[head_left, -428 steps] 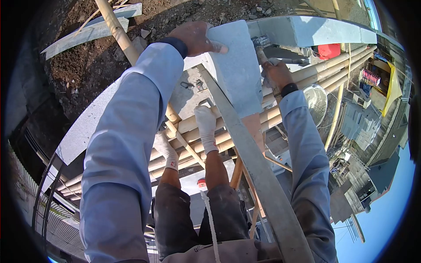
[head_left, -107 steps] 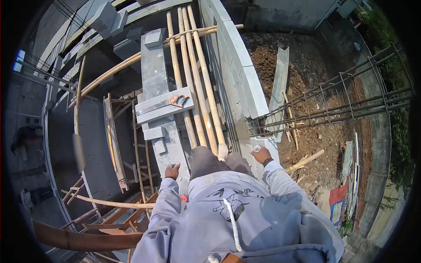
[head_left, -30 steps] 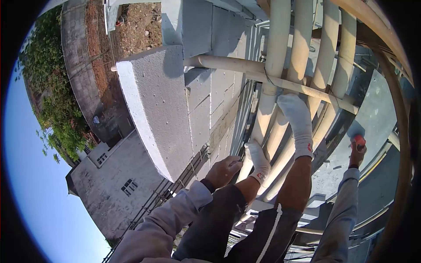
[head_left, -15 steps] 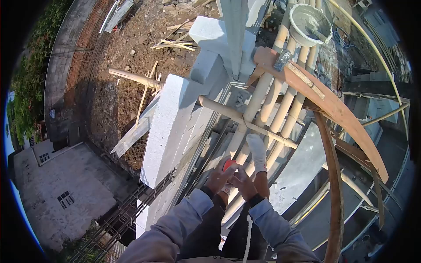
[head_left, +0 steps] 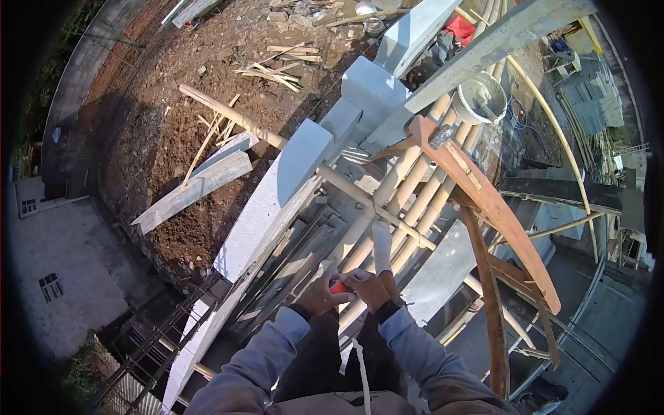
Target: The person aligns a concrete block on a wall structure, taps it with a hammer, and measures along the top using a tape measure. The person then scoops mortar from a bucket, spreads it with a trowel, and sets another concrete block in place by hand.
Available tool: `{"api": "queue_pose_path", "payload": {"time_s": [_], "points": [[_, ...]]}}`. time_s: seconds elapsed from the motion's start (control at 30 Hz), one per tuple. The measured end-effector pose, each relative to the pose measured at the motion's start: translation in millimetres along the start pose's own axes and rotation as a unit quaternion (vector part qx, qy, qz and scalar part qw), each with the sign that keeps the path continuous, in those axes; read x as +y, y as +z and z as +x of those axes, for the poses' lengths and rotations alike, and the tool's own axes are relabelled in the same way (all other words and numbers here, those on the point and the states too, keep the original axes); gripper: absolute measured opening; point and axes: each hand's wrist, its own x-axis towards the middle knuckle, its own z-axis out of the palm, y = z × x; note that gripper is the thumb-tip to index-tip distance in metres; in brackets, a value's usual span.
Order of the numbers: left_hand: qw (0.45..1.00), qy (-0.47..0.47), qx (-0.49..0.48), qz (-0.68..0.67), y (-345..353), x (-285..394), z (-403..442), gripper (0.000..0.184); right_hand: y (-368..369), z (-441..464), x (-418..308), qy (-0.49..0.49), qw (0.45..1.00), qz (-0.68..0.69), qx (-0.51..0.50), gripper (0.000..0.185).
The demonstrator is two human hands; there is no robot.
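My left hand is closed around a small red object, whose kind I cannot make out. My right hand meets it from the other side, fingers pinched at the object. Both hands are in front of my body, above my legs. Beneath them, my feet in pale socks stand by bamboo poles. A white cord hangs at my waist.
A white block wall runs along the left, with a drop beyond it. Ahead, a hammer rests on a wooden board, near a bucket of grey mortar. A grey post crosses ahead. Steel rebar sticks out at lower left.
My view has turned, so the wall, post and boards appear shifted. My hands are further left in view, and the right fingers now meet at the red object.
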Motion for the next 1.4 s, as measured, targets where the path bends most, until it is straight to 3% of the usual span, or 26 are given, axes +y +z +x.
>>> {"api": "queue_pose_path", "payload": {"time_s": [0.07,0.13,0.2,0.27,0.33,0.4,0.43,0.53,0.57,0.63,0.7,0.8,0.83,0.93,0.97,1.1,1.2,1.23,1.33,1.4], "points": [[0.999,0.002,0.017,-0.045,-8,-10,-5,0.082,7,0,-4,0.018,0.999,0.023,-0.020,0.026],[0.968,-0.010,0.014,-0.250,-16,-12,-8,0.063,15,4,-6,0.031,0.997,0.067,-0.022,0.027],[0.903,0.003,0.043,-0.428,-18,-24,-6,0.051,26,6,-10,0.024,0.996,0.085,0.007,0.033],[0.847,0.006,0.092,-0.523,-17,-27,0,0.041,41,7,-18,-0.018,0.992,0.120,0.025,0.038],[0.787,-0.013,0.154,-0.597,-13,-19,7,0.039,49,16,-30,-0.065,0.998,0.014,0.016,0.046],[0.788,-0.001,0.192,-0.586,-9,-27,16,0.035,52,17,-42,-0.100,0.991,-0.089,0.009,0.055],[0.791,0.004,0.207,-0.576,-8,-29,19,0.034,51,15,-52,-0.055,0.998,-0.041,-0.003,0.051],[0.891,-0.019,0.237,-0.387,-5,-28,26,0.035,36,24,-43,-0.050,0.997,-0.064,-0.014,0.051],[0.921,-0.030,0.249,-0.299,-5,-26,27,0.035,29,25,-44,-0.043,0.984,-0.173,-0.005,0.047],[0.965,0.004,0.251,-0.079,-3,-19,30,0.037,12,29,-40,-0.026,0.985,-0.169,-0.020,0.045],[0.961,0.063,0.246,0.111,-2,-11,33,0.049,6,27,-58,0.002,0.990,-0.140,-0.020,0.036],[0.923,0.128,0.308,0.193,-2,43,32,0.057,-11,28,-105,0.095,0.985,-0.140,-0.043,0.031],[0.921,0.138,0.272,0.241,-7,45,38,0.070,-19,34,-107,0.099,0.986,-0.120,-0.061,0.029],[0.990,0.067,0.123,0.017,-18,71,48,0.084,-48,61,-73,-0.023,0.984,-0.148,-0.091,0.030],[0.988,0.067,0.132,0.052,-19,68,57,0.095,-45,55,-108,0.077,0.986,-0.136,-0.062,0.028],[0.990,0.001,0.136,-0.022,-31,75,84,0.096,-54,58,-137,0.114,0.991,0.049,-0.045,0.031],[0.989,-0.007,0.141,-0.036,-35,75,88,0.092,-67,75,-144,0.080,0.991,-0.014,-0.106,0.030],[0.989,0.002,0.144,-0.031,-32,67,87,0.086,-67,80,-147,0.066,0.992,-0.040,-0.103,0.028],[0.969,-0.029,0.159,-0.186,-36,43,72,0.071,-66,97,-164,0.024,0.988,-0.119,-0.095,0.023],[0.977,-0.044,0.172,-0.122,-52,20,52,0.044,-90,133,-192,0.002,0.973,-0.218,-0.072,0.020]]}}
